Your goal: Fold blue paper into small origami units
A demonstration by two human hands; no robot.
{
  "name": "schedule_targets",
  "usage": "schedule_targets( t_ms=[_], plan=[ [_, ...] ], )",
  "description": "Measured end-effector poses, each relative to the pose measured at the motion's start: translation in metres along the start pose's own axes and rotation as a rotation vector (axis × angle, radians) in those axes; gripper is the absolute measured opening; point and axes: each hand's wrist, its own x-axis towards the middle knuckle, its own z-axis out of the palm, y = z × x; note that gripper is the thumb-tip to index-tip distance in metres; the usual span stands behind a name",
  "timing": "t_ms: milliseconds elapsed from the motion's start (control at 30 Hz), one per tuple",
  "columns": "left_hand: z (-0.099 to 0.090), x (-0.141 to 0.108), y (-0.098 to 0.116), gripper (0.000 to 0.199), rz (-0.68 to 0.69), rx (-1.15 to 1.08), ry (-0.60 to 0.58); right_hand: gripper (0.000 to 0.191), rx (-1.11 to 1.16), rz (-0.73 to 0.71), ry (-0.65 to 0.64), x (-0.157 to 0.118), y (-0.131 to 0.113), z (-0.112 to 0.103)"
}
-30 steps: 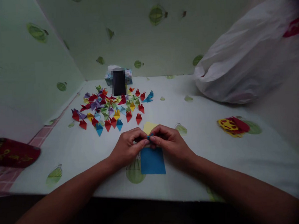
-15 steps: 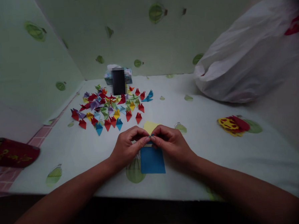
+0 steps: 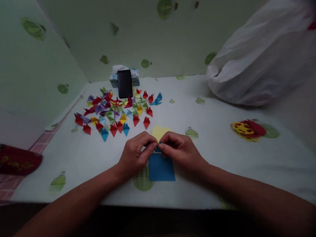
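a: what lies nearest to us?

b: the blue sheet (image 3: 162, 167), flat on the table (image 3: 194, 198). just beyond it, our left hand (image 3: 137, 151) and our right hand (image 3: 180, 147) meet, fingertips close together.

a: and our fingers?

b: on each hand the thumb presses against the forefinger, and between the two hands we pinch a small blue piece (image 3: 158, 150). only a scrap of it shows below the fingertips, so we cannot tell its full shape. our other fingers curl inward.

a: how do we expect it to handle?

b: we judge it to be paper: very light, thin, stiff enough to keep a crease, yet easy to crumple or tear. it probably slips little. we do best to hold it by its edges, with the tips of thumb and forefinger, pressing gently and never pulling hard.

a: what is past our hands?

b: a yellow sheet (image 3: 161, 132), partly hidden behind our fingers. well apart, to our right, we see red and yellow cut-outs (image 3: 248, 129).

a: farther still?

b: many small folded papers (image 3: 118, 126) in mixed colours, to our left. behind them a dark phone (image 3: 124, 84) stands upright before a tissue box (image 3: 136, 77), and a white plastic bag (image 3: 253, 64) bulges at far right.
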Motion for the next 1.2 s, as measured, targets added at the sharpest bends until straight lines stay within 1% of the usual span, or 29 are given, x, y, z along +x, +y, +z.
schedule_targets(
  t_ms=[133, 233, 333, 400, 500, 567, 667, 900, 1200],
  plan=[
    [0.002, -0.002, -0.001, 0.016, -0.014, -0.007, 0.013, 0.018, 0.100, 0.060, -0.026, 0.000, 0.003, 0.002],
    [0.005, -0.004, -0.004, 0.016, -0.105, -0.067, 0.029, 0.018, 0.132, 0.078, -0.024, 0.001, 0.004, 0.002],
    [0.007, -0.004, -0.007, 0.016, -0.279, -0.270, 0.021, 0.017, 0.160, 0.091, 0.016, 0.002, 0.003, 0.000],
    [0.007, -0.003, -0.008, 0.019, -0.370, -0.437, -0.016, 0.017, 0.183, 0.092, 0.051, 0.002, 0.003, 0.000],
    [0.007, 0.000, -0.008, 0.018, -0.452, -0.588, -0.044, 0.018, 0.232, 0.091, 0.052, 0.003, 0.004, 0.000],
    [0.007, 0.001, -0.007, 0.016, -0.494, -0.619, -0.015, 0.020, 0.271, 0.093, 0.033, 0.004, 0.006, 0.000],
    [0.006, 0.003, -0.007, 0.016, -0.501, -0.621, 0.029, 0.022, 0.327, 0.114, 0.000, 0.005, 0.009, 0.000],
    [0.005, 0.004, -0.006, 0.017, -0.468, -0.613, 0.083, 0.023, 0.438, 0.153, -0.046, 0.006, 0.011, 0.001],
    [0.006, 0.002, -0.008, 0.013, -0.434, -0.568, 0.067, 0.021, 0.420, 0.164, -0.058, 0.007, 0.011, 0.000]
  ],
)
